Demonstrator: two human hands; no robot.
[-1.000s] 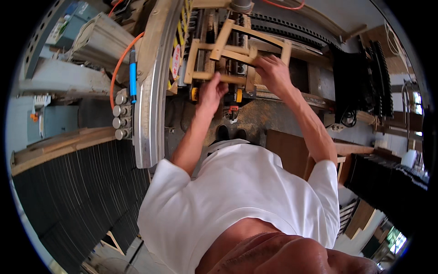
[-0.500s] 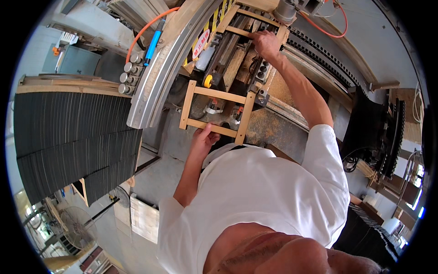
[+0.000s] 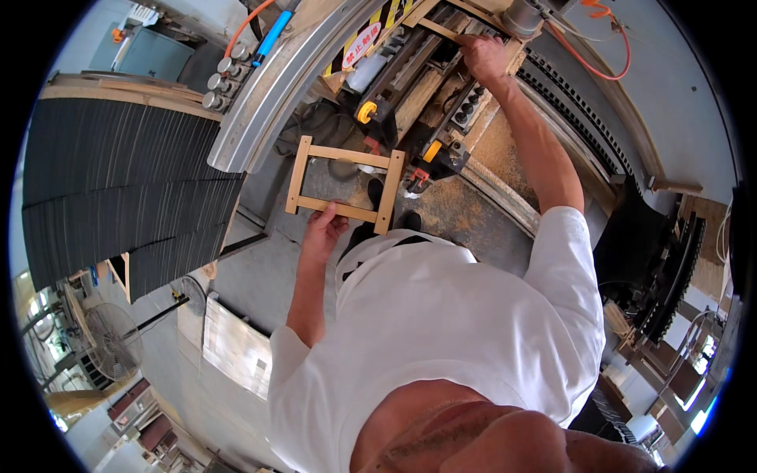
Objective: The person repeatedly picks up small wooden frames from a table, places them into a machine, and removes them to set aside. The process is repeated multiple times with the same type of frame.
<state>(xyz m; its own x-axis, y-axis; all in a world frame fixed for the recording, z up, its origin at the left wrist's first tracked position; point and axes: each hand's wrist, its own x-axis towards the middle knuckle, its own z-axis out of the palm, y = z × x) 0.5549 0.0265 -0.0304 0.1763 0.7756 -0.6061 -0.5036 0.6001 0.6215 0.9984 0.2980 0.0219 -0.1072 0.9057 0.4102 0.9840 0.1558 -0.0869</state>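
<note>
My left hand [image 3: 323, 228] is closed on the near rail of a small light-wood frame [image 3: 347, 155], with the thumb on top. The frame is made of two rails and two longer side bars with small holes near their ends. It hangs in the air in front of my body, above the floor. My right arm stretches far forward, and my right hand [image 3: 482, 59] is closed at the rail of a second wooden frame [image 3: 436, 29], which lies on the machine [image 3: 415, 102]. Its fingertips are partly hidden by the hand.
A curved metal rail [image 3: 276, 94] runs left of the machine, beside a tall stack of dark boards [image 3: 118, 189]. Yellow knobs [image 3: 367, 112] jut from the machine's near end. Sawdust lies on the floor [image 3: 465, 205]. A standing fan [image 3: 114, 339] is at the lower left.
The small frame in my left hand has moved left, away from the machine's near end. My right hand stays at the second frame while the view has shifted.
</note>
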